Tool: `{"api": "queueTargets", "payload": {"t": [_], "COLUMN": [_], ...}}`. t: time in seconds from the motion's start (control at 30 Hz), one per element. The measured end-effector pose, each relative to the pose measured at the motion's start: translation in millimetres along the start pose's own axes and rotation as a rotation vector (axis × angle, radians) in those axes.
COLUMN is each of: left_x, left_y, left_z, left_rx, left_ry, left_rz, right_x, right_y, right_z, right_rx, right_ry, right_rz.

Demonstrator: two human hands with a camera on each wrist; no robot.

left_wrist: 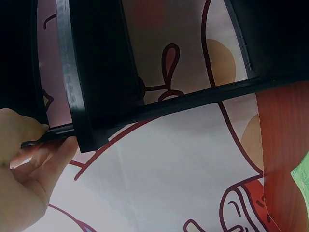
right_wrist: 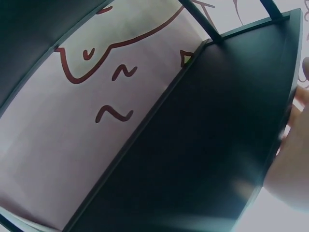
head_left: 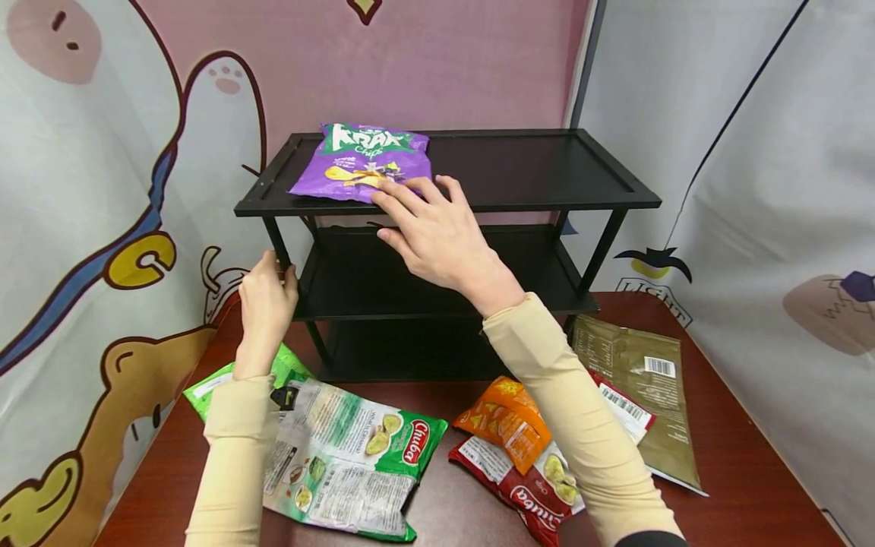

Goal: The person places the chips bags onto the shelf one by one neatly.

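Shelf (head_left: 519,171) bears 1 purple bag (head_left: 362,163), left grip (head_left: 265,304) clamped on post (head_left: 276,237), right grip (head_left: 440,235) apart.

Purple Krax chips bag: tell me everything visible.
The Krax chips bag is purple, shiny and film-like, slightly puffed, with white Krax lettering on green and yellow chips pictured below. It lies front up on top of the black rack, toward its left end. The right hand's fingertips appear to touch its lower right.

A purple foil bag (head_left: 365,164) reads "Krax Chips"; a green-and-white foil bag (head_left: 349,460) and dark-red foil bag (head_left: 513,492), "Chuba"; the white cloth wall (head_left: 759,182), seemingly "LIGHT".
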State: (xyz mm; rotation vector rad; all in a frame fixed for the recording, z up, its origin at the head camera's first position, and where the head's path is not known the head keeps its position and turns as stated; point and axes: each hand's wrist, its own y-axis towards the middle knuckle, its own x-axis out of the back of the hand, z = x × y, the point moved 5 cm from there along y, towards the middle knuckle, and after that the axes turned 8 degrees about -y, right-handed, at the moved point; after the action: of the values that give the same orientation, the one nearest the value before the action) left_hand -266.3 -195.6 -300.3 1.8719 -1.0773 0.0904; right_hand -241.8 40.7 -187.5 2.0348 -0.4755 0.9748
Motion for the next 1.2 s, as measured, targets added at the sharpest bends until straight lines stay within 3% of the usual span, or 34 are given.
{"api": "queueTargets", "payload": {"t": [0.13,0.27,0.4,0.63,0.77,0.97,1.2], "left_x": [0.9,1.3,0.9,1.1,0.6,1.3,0.5], "left_y": [-0.5,-0.5,0.2,0.7,0.0,0.4,-0.2], "left_z": [-0.6,-1.8,-1.8,-0.6,0.3,-0.1,-0.1], "left_rx": [-0.002,-0.011,-0.013,-0.017,-0.020,-0.022,-0.013], "left_ry": [-0.002,-0.008,-0.010,-0.009,-0.009,-0.008,-0.009], "left_rz": [-0.003,-0.006,-0.010,-0.020,-0.018,-0.021,-0.018], "right_x": [0.1,0.7,2.0,3.0,0.9,-12.9,-38.7], "right_y": [-0.7,-3.8,-13.2,-46.8,-70.7,-108.1,-151.5], "right_z": [1.7,0.9,-0.4,0.2,-1.9,-5.8,-8.0], "right_rx": [-0.002,-0.006,0.010,0.072,0.090,0.108,0.103], "right_ry": [-0.004,0.022,0.055,0.037,0.063,0.080,0.116], "right_rz": [0.014,-0.032,-0.148,-0.427,-0.498,-0.466,-0.285]}}
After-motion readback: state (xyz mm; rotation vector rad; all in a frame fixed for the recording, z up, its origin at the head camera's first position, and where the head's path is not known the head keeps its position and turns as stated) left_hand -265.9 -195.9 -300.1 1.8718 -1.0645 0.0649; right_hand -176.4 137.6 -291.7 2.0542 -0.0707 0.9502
